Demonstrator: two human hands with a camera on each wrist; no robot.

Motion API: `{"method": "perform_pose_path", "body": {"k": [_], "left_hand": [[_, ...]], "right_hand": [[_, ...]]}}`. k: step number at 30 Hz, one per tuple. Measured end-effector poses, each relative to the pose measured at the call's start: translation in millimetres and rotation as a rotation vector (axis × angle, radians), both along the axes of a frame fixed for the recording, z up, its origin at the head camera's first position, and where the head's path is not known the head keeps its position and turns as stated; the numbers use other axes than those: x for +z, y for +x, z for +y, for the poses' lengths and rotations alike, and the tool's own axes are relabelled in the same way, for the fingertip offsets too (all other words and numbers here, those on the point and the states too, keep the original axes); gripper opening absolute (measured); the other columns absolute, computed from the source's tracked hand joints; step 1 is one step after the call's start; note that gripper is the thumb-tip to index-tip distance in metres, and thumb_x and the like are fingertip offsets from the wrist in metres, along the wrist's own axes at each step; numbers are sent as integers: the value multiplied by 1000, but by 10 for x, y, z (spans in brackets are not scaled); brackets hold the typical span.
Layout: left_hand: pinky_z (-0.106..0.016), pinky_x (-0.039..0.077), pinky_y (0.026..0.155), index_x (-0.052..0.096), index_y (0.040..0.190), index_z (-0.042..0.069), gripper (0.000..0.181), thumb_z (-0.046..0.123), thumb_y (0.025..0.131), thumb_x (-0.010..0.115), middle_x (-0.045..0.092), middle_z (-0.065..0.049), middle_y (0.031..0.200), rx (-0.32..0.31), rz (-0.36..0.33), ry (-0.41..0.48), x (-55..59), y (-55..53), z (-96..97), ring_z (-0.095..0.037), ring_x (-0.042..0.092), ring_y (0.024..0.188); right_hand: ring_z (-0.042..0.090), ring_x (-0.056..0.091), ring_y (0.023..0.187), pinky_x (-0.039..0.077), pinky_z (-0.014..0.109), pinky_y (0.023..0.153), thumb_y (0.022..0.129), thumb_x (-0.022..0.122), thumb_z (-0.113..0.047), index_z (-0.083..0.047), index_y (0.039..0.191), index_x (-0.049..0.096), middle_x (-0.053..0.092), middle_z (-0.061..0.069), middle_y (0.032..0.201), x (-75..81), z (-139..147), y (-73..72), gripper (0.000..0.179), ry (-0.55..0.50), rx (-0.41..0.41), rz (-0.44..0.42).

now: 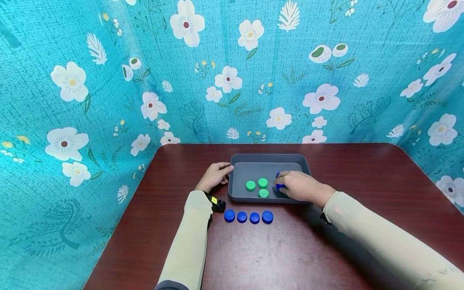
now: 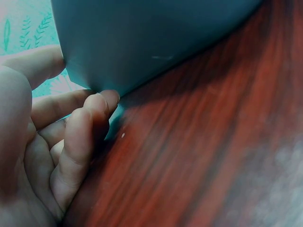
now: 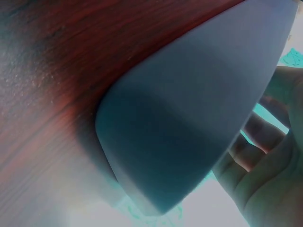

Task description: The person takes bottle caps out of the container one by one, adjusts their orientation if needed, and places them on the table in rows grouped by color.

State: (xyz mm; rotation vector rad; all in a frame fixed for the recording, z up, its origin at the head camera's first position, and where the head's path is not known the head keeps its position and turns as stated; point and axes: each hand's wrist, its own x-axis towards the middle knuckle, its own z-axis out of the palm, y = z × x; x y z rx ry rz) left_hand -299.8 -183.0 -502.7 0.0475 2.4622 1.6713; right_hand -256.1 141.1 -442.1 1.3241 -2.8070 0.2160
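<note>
A grey rectangular tray (image 1: 268,158) stands on the table, with several green bottle caps (image 1: 262,183) inside. My left hand (image 1: 214,177) holds the tray's left side; in the left wrist view the thumb meets the wall's upper edge and curled fingers (image 2: 78,137) sit by its bottom edge. My right hand (image 1: 299,186) reaches over the tray's right side and pinches a blue bottle cap (image 1: 280,187). Another blue cap (image 1: 278,175) shows just beyond those fingers. The right wrist view has the right hand (image 3: 265,161) behind the tray's outer wall (image 3: 189,94), its fingertips hidden.
Several blue caps (image 1: 255,218) form a row on the dark red wooden table (image 1: 246,257), in front of the tray. A teal flowered curtain (image 1: 203,80) hangs behind and at both sides. A black wrist camera (image 1: 218,204) sits near the row's left end.
</note>
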Motion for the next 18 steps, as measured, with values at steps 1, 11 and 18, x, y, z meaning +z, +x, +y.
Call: {"method": "perform_pose_path", "body": {"k": [1, 11, 18], "left_hand": [[-34, 55, 61, 61, 133, 12, 46, 37, 95, 64, 66, -9, 94, 0, -1, 1, -1, -1, -1, -24, 63, 69], [-34, 55, 62, 60, 134, 13, 55, 47, 91, 65, 65, -8, 97, 6, -3, -17, 15, 12, 1, -23, 63, 70], [-33, 55, 62, 60, 134, 13, 54, 45, 92, 65, 65, -8, 96, 5, -2, -13, 23, 18, 7, -23, 63, 70]], "right_hand": [[21, 66, 92, 55, 41, 80, 86, 74, -11, -8, 109, 75, 66, 7, 103, 6, 2, 9, 23, -4, 3, 1], [21, 66, 93, 56, 39, 79, 85, 73, -9, -7, 108, 75, 66, 7, 104, 32, 16, 66, 22, -35, 8, 42], [22, 65, 92, 56, 41, 79, 85, 73, -10, -7, 109, 74, 65, 7, 104, 107, 17, 121, 24, -67, -16, 21]]}}
